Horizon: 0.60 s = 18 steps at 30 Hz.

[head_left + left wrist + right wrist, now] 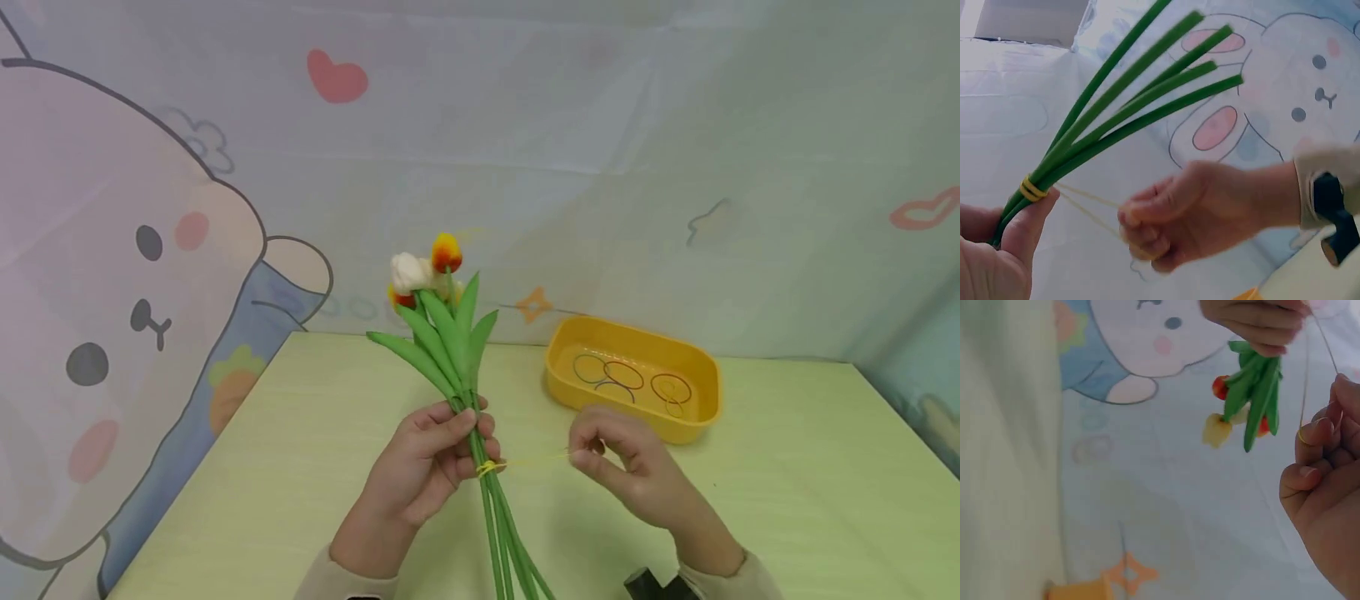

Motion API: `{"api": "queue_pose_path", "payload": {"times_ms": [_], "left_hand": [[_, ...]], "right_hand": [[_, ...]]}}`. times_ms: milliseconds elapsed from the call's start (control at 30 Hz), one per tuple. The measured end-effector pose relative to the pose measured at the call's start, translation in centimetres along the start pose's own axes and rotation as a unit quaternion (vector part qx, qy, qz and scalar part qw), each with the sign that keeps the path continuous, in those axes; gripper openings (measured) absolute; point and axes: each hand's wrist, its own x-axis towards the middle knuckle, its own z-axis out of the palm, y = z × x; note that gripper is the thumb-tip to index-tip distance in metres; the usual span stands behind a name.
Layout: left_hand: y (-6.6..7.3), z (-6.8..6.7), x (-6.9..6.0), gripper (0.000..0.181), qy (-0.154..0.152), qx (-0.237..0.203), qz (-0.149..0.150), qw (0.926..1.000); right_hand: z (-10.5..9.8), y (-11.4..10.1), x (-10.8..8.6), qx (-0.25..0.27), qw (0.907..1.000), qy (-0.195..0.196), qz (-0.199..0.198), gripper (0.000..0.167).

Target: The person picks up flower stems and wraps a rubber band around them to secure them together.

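A bunch of tulips [442, 337], with white, yellow and red-yellow heads and long green leaves, leans over the table in the head view. My left hand [427, 460] grips it around the stems, thumb across the front. Just below those fingers, a yellow rubber band [1034, 189] is looped around the green stems [1088, 128] in the left wrist view. A length of the band is drawn out taut to the right. My right hand [630, 467] holds that stretched end in curled fingers, apart from the stems. In the right wrist view, the band passes over a bent finger.
Behind my right hand, a yellow tray [558, 392] stands on the pale green table [810, 467]. Several coloured rubber bands [624, 375] lie in it. A cartoon-printed cloth [480, 108] hangs along the table's back edge. A dark device [1333, 212] is strapped at my right wrist.
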Motion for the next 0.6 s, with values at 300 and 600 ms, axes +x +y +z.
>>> {"api": "queue_pose_path", "payload": {"times_ms": [300,600], "left_hand": [[-0.7,0.5,0.7,0.009,0.241,-0.057,0.050,0.9675],[-3.3,0.0,1.3,0.012,0.283,0.123,0.185,0.9331]], "right_hand": [[7.9,1.4,-0.8,-0.056,0.9817,0.096,0.154,0.009],[12.7,-0.2,-1.4,0.010,0.9741,0.119,0.192,0.043]]}}
